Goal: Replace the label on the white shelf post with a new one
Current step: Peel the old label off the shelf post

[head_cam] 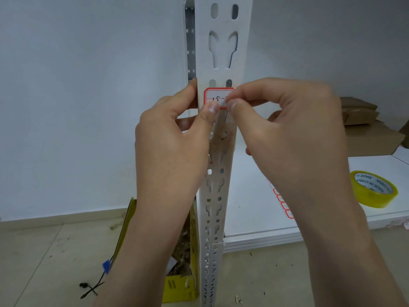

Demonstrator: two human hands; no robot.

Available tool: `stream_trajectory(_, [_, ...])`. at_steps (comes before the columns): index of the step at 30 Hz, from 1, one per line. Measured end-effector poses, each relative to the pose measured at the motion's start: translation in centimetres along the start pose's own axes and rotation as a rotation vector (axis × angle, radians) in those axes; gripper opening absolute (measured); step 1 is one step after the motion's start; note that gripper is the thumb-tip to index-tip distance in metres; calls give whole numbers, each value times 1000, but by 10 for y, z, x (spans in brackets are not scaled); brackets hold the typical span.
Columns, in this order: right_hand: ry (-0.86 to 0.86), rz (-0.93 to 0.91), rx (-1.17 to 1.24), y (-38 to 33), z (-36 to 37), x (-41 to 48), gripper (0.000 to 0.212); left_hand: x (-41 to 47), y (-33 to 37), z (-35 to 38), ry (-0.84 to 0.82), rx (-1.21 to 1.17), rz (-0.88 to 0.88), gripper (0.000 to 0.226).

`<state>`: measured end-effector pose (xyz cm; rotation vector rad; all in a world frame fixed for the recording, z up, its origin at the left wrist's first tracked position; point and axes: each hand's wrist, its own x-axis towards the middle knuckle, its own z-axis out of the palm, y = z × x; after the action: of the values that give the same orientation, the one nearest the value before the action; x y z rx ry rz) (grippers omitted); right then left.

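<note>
- A white shelf post (223, 52) of painted metal stands upright in the middle of the view. It is punched with paired oval holes and keyhole-shaped slots along its length.
- A label (218, 95) is seen flat on the front of the post just below a pair of oval holes. It is a small white rectangle with a red border and clipped corners, and dark handwriting is partly hidden by the fingers.
- The post is gripped by the left hand (172, 140). The fingers are curled round its left edge, and the thumb (209, 111) is pressed on the label's lower left corner.
- The label's lower right corner is pinched between the thumb and forefinger of the right hand (292, 129). The other fingers are curled loosely beneath.
- A rough brownish patch of residue (221, 141) is seen on the post below the label, between the two hands.
- A smooth white shelf board (254, 207) lies to the right, and a glossy yellow roll of tape (374, 191) with a printed card core is laid flat on it.
- A sheet of labels (282, 201), also red-bordered, is partly hidden on the board by the right forearm.
- Brown cardboard boxes (363, 125) are stacked further back.
- An open yellow box (179, 286) of shredded scraps stands on the beige tiled floor (55, 251), near a thin black cable (95, 286).
</note>
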<state>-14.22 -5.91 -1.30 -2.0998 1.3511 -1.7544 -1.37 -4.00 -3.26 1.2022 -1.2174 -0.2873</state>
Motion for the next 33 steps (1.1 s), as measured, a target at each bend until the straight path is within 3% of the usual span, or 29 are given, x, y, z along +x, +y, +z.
stream_trajectory(9, [110, -15, 63, 0, 2, -1, 8, 1, -1, -1, -8, -28, 0, 37])
stream_trajectory(23, [143, -60, 60, 3, 5, -3, 9, 1, -1, -1, -13, -12, 5, 39])
stream_trajectory(33, [15, 56, 111, 3, 4, -1, 8, 0, 1, 0, -7, -3, -2, 36])
